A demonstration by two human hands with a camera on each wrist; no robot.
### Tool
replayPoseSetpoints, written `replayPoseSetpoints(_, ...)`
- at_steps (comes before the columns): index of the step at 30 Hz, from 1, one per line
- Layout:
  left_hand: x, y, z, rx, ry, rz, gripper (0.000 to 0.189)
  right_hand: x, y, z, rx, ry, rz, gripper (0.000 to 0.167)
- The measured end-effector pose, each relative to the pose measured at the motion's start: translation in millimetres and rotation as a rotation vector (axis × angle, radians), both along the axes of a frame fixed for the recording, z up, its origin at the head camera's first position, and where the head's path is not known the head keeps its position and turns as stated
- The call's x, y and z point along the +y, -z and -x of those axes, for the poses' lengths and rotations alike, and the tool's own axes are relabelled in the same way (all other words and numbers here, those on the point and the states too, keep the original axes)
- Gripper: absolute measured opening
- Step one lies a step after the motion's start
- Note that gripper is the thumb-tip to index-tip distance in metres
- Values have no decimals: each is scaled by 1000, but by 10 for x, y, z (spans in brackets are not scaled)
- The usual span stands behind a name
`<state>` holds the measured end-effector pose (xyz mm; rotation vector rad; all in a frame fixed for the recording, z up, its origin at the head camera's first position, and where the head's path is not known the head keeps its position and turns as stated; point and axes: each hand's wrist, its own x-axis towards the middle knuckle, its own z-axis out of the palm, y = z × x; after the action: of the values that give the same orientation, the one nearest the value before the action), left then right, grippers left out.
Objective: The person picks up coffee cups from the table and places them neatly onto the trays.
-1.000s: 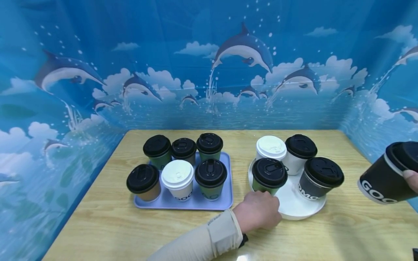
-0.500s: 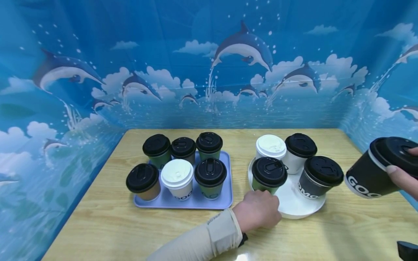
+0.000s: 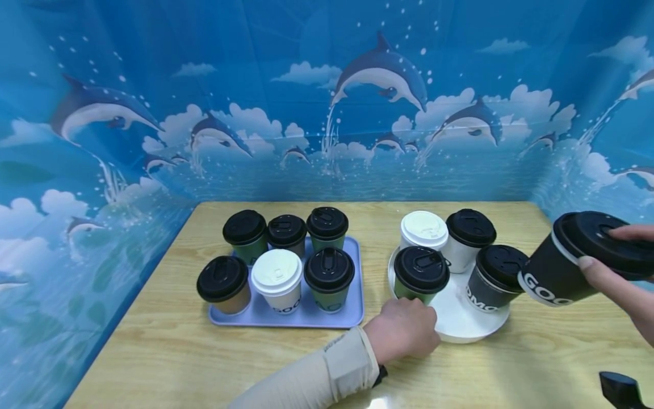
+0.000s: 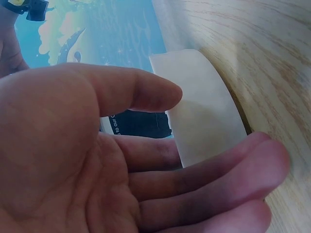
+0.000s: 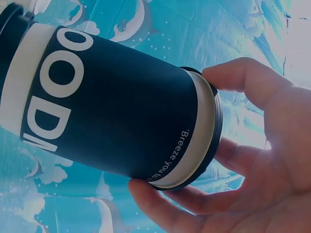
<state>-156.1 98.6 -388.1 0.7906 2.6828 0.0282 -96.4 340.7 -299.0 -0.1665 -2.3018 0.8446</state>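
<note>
My left hand (image 3: 403, 329) is at the near left edge of a white round tray (image 3: 467, 324). In the left wrist view its thumb and fingers (image 4: 150, 90) pinch the tray's white rim (image 4: 204, 104). My right hand (image 3: 620, 287) grips a black paper coffee cup (image 3: 554, 275) by its black lid, holding it tilted in the air at the tray's right. The right wrist view shows the fingers around the lid's edge, with white lettering on the cup (image 5: 121, 107). On the tray stand a green cup (image 3: 421, 270), a grey cup (image 3: 485, 289) and two white cups (image 3: 424, 230).
A lavender tray (image 3: 286, 321) at left holds several lidded paper cups, among them a white one (image 3: 278, 278) and a brown one (image 3: 230, 292). The wooden table (image 3: 168, 363) backs onto a blue dolphin curtain (image 3: 306, 113). A black object (image 3: 620, 389) shows at lower right.
My right hand has moved left with the black coffee cup, bringing it close to the grey cup, which it now overlaps in the head view. My left hand has stayed at the tray.
</note>
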Motion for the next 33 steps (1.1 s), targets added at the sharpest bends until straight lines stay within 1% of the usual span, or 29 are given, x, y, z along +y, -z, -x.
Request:
replayPoseSetpoints(4,0,-1,-2,-6,-2,4,20,-119,-23,-19,-15,37,5,52)
replayPoseSetpoints(8,-1,-7,-9,-4,-1,1,20,-225,-31,-31,-29,42,-10,46)
replayPoseSetpoints(16,-4,-26,-4,-10,8,-5,21,-360,-70,-39,-31,-49,-64,51)
replayPoseSetpoints(20,-5,-23,1,-5,17,-12,21,-430,-86,-66,-82,-65,-87,53)
replayPoseSetpoints(23,-5,-27,5,-5,24,-18,21,-472,-95,-76,-111,-87,-82,53)
replayPoseSetpoints(25,-6,-30,6,-9,25,-17,22,-501,-86,-86,-122,-97,-77,53)
replayPoseSetpoints(28,-8,-29,6,-8,26,-15,22,-540,-57,-103,-112,-127,-74,51)
replayPoseSetpoints(31,-13,-27,6,-1,31,-20,23,-578,-24,-118,-109,-150,-90,51)
replayPoseSetpoints(33,-17,-27,7,7,37,-24,23,-601,0,-123,-123,-164,-103,52)
